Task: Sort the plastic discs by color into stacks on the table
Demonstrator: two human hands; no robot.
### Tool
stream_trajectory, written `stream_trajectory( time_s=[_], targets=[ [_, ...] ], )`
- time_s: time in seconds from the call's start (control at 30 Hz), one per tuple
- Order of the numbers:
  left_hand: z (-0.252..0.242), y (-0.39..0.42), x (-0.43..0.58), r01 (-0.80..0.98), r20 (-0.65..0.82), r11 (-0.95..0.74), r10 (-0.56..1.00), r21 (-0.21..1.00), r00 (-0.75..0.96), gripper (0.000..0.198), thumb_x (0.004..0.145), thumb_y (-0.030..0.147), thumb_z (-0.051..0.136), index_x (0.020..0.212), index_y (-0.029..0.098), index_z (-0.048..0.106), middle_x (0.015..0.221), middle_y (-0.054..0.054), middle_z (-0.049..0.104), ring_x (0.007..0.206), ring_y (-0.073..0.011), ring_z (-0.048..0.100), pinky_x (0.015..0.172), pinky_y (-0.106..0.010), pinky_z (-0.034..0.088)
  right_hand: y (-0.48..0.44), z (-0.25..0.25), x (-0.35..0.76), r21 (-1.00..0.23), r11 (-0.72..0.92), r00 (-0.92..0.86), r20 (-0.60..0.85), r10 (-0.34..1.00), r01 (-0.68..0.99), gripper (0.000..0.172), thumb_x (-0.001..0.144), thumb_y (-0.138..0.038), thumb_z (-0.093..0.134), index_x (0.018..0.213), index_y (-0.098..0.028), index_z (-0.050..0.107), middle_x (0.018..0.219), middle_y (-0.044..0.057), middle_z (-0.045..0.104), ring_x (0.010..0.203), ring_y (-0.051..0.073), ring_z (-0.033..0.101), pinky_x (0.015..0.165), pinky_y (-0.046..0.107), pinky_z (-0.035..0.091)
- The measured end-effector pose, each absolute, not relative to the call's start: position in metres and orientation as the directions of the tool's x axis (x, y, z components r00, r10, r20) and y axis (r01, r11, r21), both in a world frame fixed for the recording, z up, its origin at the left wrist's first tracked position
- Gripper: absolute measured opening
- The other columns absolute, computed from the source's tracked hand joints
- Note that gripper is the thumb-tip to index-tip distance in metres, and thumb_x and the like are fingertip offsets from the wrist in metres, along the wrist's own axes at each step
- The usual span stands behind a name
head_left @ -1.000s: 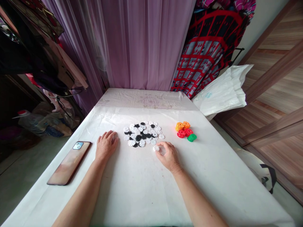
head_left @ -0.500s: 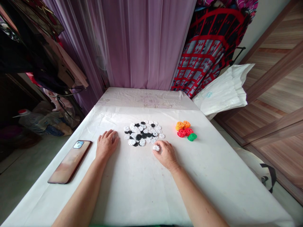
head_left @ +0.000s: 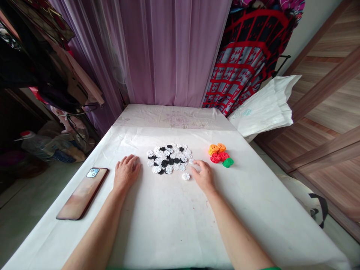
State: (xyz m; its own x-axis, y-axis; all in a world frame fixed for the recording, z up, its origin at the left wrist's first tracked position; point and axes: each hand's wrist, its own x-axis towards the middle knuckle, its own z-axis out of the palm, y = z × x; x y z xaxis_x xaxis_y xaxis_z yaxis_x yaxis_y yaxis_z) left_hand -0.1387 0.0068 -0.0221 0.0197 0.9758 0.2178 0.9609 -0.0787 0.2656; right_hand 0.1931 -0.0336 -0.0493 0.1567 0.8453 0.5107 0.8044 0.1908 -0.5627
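Note:
Black and white flower-shaped discs lie in a loose pile (head_left: pixel 168 158) on the white-covered table. One small white stack (head_left: pixel 186 176) sits apart, just in front of the pile. My right hand (head_left: pixel 204 176) is to the right of that stack, thumb and fingers apart, its fingertips beside a white disc (head_left: pixel 191 161) at the pile's right edge. Flat on the cloth left of the pile rests my left hand (head_left: pixel 127 172), fingers slightly spread and holding nothing. Orange discs (head_left: pixel 216 149), red discs (head_left: pixel 219 157) and green discs (head_left: pixel 228 162) are grouped beyond my right hand.
A phone (head_left: pixel 83 193) lies on the table's left side. Behind the table (head_left: pixel 174 225) hangs a purple curtain (head_left: pixel 168 52). A white bag (head_left: pixel 264 108) leans at the back right edge, and clothes hang at the left.
My right hand has let go of the white stack and moved right and slightly up, to the pile's right edge. My left hand has stayed in place.

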Motion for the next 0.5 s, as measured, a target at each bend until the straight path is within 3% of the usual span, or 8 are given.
stream_trajectory(
  time_s=[0.13,0.27,0.5],
  targets=[
    [-0.021,0.007,-0.138,0.964,0.207,-0.070,0.978,0.258,0.016,0.045,0.096,0.041,0.040,0.132,0.021,0.059,0.144,-0.010,0.055,0.139,-0.0316,0.042,0.114,-0.055,0.032,-0.011,-0.050,0.204,-0.513,0.051,0.218,0.449,0.866,0.857,0.020,0.073,-0.026,0.066,0.093,-0.023,0.066,0.091,0.006,0.073,0.087,0.025,0.064,0.078,0.035,0.048],
    [-0.021,0.007,-0.138,0.965,0.194,-0.064,0.981,0.253,0.014,0.046,0.096,0.042,0.039,0.133,0.020,0.058,0.146,-0.009,0.054,0.139,-0.0313,0.042,0.115,-0.054,0.031,-0.004,-0.049,0.204,-0.505,0.018,0.218,0.404,0.889,0.863,0.017,0.074,-0.026,0.066,0.090,-0.023,0.066,0.087,0.006,0.073,0.087,0.024,0.064,0.077,0.034,0.047],
    [-0.023,0.008,-0.139,0.961,0.217,-0.076,0.976,0.266,0.017,0.045,0.095,0.042,0.041,0.131,0.022,0.059,0.144,-0.010,0.055,0.138,-0.0317,0.043,0.113,-0.056,0.032,-0.025,-0.056,0.203,-0.767,0.087,0.304,0.352,0.885,0.636,0.019,0.074,-0.032,0.065,0.091,-0.024,0.061,0.095,0.007,0.073,0.091,0.024,0.066,0.084,0.038,0.051]
  ],
)
